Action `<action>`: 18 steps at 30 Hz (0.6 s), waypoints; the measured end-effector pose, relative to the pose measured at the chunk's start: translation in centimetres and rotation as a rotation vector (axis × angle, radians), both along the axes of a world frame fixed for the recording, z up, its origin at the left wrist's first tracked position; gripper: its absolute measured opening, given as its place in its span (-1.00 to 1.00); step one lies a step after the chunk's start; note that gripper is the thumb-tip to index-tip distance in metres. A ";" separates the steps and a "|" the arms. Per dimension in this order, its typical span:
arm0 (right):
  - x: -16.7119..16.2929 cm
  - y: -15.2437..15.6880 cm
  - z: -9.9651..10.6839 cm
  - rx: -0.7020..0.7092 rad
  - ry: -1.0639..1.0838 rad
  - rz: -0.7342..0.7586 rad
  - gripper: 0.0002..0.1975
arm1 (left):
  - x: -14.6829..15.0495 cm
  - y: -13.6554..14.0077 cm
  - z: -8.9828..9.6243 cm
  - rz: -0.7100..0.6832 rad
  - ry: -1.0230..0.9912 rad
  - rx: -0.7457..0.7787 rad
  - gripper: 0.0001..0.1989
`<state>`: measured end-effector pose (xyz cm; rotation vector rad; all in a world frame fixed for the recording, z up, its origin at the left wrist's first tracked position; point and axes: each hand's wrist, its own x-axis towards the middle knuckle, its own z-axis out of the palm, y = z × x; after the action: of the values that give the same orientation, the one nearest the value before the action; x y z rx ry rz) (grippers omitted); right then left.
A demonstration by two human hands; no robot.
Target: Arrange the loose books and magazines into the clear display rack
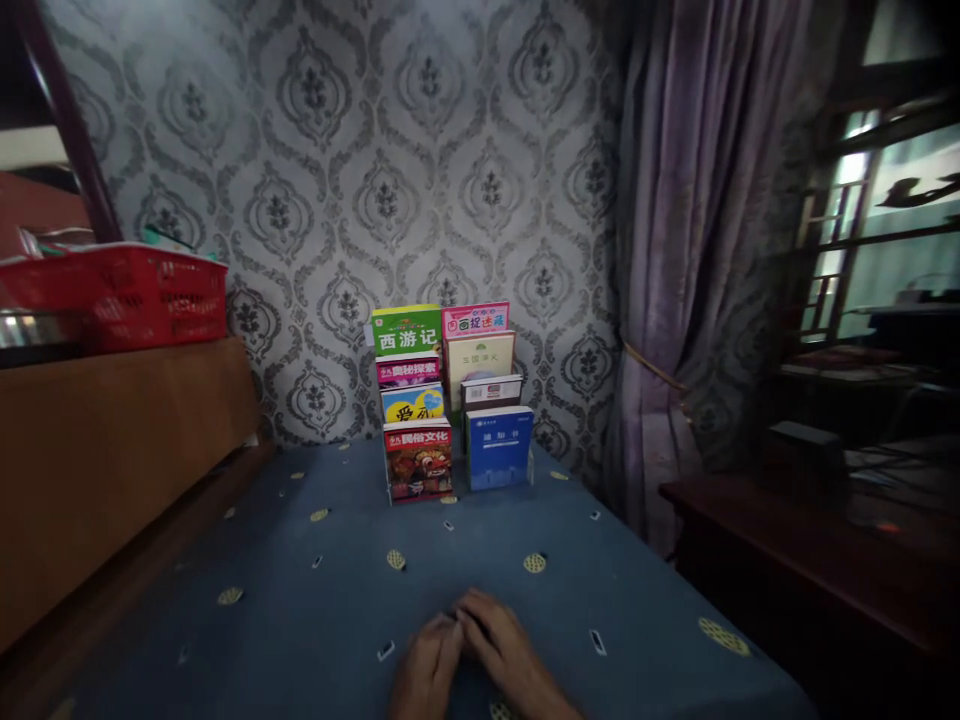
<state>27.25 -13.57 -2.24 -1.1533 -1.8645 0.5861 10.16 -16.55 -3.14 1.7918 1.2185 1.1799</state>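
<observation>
My left hand (427, 660) and my right hand (501, 642) rest on the blue cloth (330, 590) near its front edge. Their fingers are curled and pressed together, touching at the tips, and I see nothing held in them. Farther back, two clear racks hold several books in stepped rows. At the front of the left rack is a red book (418, 470); behind it are a blue-and-yellow book (412, 401), a purple-topped book (408, 371) and a green book (407, 333). The right rack has a blue book (498, 448) in front, with a cream book (480, 354) and a pink book (475, 319) behind.
A red plastic basket (161, 295) sits on a brown ledge (127, 440) at the left. Patterned wallpaper (427, 190) rises behind the racks. On the right are a tied purple curtain (667, 250), a dark wooden table (787, 560) and a window (892, 210).
</observation>
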 end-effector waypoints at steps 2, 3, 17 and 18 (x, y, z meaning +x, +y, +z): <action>-0.2 -0.1 0.6 -0.005 -0.004 0.024 -0.46 | -0.1 -0.4 0.7 0.026 -0.053 -0.039 -0.46; -0.3 -0.1 1.0 -0.007 -0.006 0.037 -0.47 | -0.2 -0.5 1.1 0.037 -0.078 -0.060 -0.43; -1.5 0.1 2.0 0.043 -0.127 0.041 -0.72 | -0.4 1.0 1.7 0.017 -0.434 -0.122 -0.24; -1.6 0.2 1.5 0.053 -0.152 0.034 -0.73 | -0.3 1.1 1.6 0.018 -0.440 -0.114 -0.24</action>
<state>25.63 -13.40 -0.71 -1.1609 -2.0204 0.4765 9.84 -15.43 -1.52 1.3460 1.0188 1.3937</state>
